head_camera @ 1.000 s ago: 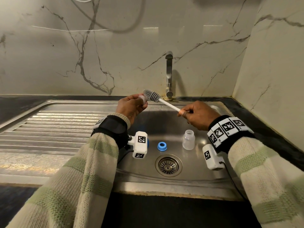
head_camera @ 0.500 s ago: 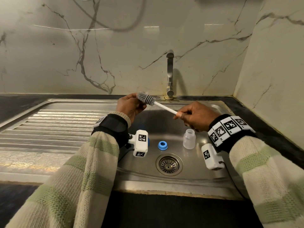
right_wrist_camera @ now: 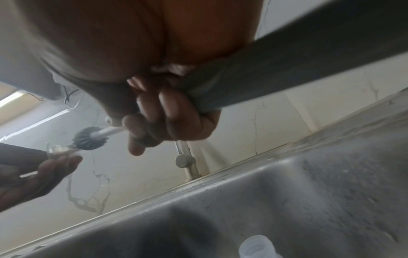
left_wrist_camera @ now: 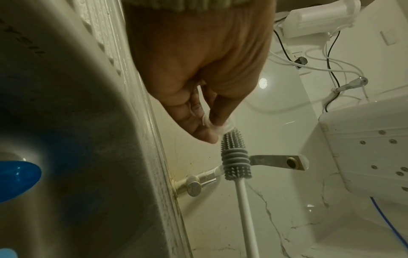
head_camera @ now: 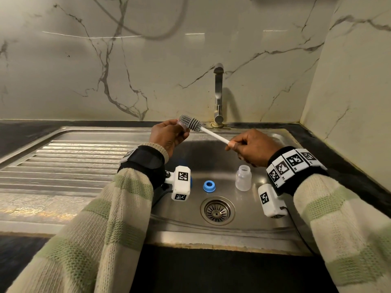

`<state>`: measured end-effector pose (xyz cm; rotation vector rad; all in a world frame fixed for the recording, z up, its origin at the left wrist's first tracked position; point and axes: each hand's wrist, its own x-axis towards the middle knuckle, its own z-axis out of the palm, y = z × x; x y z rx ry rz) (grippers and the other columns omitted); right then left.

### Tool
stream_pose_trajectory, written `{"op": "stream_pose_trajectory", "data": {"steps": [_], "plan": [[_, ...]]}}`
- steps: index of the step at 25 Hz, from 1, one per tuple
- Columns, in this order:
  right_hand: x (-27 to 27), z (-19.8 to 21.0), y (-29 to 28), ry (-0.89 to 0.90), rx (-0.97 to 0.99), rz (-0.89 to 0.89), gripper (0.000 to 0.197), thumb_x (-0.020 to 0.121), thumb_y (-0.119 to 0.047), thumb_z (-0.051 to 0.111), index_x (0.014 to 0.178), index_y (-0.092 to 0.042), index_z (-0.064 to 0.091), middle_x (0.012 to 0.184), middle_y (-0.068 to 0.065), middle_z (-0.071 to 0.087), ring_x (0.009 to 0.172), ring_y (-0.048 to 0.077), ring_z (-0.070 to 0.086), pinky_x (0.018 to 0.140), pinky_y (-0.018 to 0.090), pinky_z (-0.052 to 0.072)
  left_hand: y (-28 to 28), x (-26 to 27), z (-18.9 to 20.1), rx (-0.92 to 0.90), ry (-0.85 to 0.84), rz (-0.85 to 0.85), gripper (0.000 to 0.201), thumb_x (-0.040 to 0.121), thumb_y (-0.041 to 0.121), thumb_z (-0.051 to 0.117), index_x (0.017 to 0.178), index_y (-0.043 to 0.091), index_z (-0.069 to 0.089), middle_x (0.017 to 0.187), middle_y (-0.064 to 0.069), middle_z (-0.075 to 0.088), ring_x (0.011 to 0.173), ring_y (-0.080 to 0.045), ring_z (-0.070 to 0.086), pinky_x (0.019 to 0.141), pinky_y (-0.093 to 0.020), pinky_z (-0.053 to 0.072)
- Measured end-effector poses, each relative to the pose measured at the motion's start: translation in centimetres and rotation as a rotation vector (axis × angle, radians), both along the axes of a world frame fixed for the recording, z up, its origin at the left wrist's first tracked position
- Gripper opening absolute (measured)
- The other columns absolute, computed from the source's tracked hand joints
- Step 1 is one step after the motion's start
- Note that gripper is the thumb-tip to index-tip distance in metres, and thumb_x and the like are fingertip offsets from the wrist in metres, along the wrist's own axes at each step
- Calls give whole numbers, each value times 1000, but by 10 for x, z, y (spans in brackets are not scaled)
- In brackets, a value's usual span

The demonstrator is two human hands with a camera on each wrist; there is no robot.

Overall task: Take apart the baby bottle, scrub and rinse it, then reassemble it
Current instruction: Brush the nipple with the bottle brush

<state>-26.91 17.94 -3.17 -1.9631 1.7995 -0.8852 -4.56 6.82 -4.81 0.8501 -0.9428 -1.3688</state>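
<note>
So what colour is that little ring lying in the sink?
Blue: the small plastic screw ring lies beside the drain, clearest in the head view.

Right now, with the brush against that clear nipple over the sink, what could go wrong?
The left hand only pinches the small clear nipple at its fingertips, so a push from the brush could flick it into the sink. The uncapped bottle stands under the right hand and might get knocked over.

right hand around brush
</note>
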Motion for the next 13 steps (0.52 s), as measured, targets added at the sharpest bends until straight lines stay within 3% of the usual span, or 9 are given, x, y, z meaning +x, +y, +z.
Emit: {"op": "stream_pose_trajectory", "data": {"steps": [2, 8, 11, 13], "plan": [[-1, 1, 1, 17, -17, -24, 22, 98, -26, 54, 99, -17, 74, 58, -6, 54, 51, 8, 47, 47, 19, 36, 2, 1, 1, -6, 6, -18, 18, 91, -11, 57, 99, 2, 67, 91, -15, 71, 80, -22, 69, 70, -26, 60], [-2, 0, -1, 0, -31, -22, 19, 97, -25, 56, 93, -20, 73, 56, -6, 54, 48, 10, 47, 45, 19, 37, 0, -1, 0, -2, 57, -10, 12, 89, -12, 60, 99, -7, 65, 82, -15, 71, 74, -22, 72, 69, -27, 61], [-1, -1, -1, -35, 18, 5, 19, 97, -26, 56, 93, -20, 73, 56, -3, 54, 48, 12, 46, 45, 21, 37, -1, -1, -2, -18, -46, -4, 13, 88, -12, 59, 88, -2, 67, 82, -15, 68, 68, -17, 66, 65, -23, 58], [-1, -1, -1, 11, -12, -15, 20, 98, -26, 55, 94, -19, 73, 57, -5, 54, 50, 11, 47, 48, 21, 37, -1, 0, -3, -12, -72, -6, 17, 87, -12, 59, 93, 0, 69, 87, -16, 69, 72, -18, 65, 63, -23, 56]]}}
